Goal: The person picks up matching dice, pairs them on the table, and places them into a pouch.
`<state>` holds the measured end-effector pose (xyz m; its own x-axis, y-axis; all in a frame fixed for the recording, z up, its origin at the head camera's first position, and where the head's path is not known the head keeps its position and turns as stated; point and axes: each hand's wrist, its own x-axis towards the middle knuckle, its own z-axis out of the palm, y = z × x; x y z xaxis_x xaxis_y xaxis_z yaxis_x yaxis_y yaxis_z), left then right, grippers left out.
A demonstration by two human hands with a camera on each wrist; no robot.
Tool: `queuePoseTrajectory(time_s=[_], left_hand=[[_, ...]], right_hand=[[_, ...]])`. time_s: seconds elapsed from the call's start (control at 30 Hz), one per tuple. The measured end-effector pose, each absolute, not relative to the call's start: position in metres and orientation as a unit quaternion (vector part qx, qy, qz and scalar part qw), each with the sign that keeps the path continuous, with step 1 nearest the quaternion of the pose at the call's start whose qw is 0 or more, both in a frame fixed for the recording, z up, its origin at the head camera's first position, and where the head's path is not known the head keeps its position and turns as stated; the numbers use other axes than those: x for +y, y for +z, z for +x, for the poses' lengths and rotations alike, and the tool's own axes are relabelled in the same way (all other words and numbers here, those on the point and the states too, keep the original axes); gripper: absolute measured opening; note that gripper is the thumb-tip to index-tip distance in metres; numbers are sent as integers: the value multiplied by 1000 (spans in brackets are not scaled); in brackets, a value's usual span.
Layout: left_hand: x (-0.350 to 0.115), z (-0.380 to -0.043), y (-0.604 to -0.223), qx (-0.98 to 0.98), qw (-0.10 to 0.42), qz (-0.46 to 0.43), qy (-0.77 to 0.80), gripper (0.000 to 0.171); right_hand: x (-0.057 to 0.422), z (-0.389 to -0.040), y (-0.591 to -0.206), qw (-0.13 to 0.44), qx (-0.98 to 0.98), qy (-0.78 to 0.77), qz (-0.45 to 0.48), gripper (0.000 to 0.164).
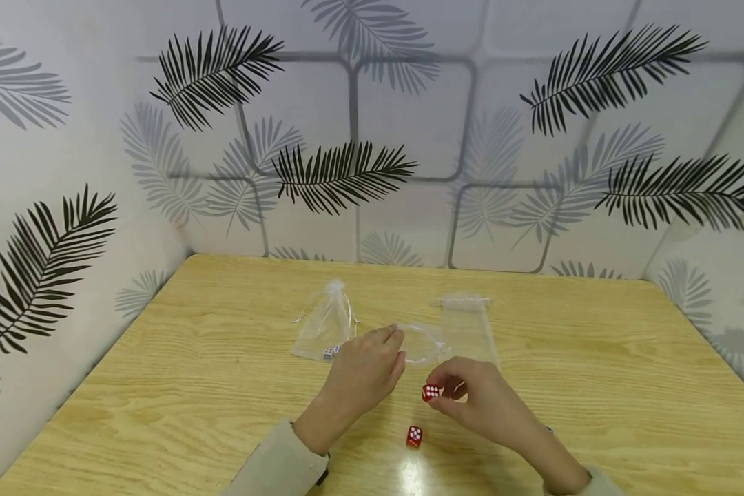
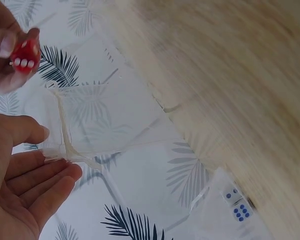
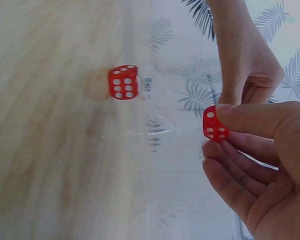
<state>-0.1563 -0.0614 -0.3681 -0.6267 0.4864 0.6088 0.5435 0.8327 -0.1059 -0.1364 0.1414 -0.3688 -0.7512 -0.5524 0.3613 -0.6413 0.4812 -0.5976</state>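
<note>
We hold a red die (image 1: 430,393) pinched between the thumb and fingertips of the right grip (image 1: 480,399); it looks raised off the counter (image 1: 192,386). Our left grip (image 1: 364,362) clasps nothing: its fingers lie nearly straight, thumb apart, with fingertips at the ribboned edge of a sheer middle bag (image 1: 420,339). Whether they sit inside or outside that edge, we cannot tell.

The relation that matters most, we judge, is from die to middle bag: its ribbon loop lies ahead of the right grip and a little left, near the die but apart from it. The left grip is nearer to the loop.

The die is almost a cube, so we find no long axis; a six-pip face turns up toward our head view. The middle bag's body is partly hidden, so we cannot settle its long axis.

Just behind and left of the right grip, a loose red die (image 1: 414,436) rests on the counter. Ahead of that grip, a flat bag (image 1: 468,327) points its long axis away from us. Beyond the left grip, to its left, a gathered bag (image 1: 322,327) holds white dice (image 1: 327,353).
</note>
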Motion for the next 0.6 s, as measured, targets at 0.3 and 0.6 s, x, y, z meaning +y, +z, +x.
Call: queuePoseTrajectory(time_s=[0.3, 0.6], left_hand=[[-62, -156, -370, -900, 323, -291, -34, 21], [-60, -153, -367, -896, 325, -294, -73, 12]], right_hand=[[132, -148, -358, 190, -844, 371, 338, 22], [123, -153, -357, 256, -870, 303, 292, 24]])
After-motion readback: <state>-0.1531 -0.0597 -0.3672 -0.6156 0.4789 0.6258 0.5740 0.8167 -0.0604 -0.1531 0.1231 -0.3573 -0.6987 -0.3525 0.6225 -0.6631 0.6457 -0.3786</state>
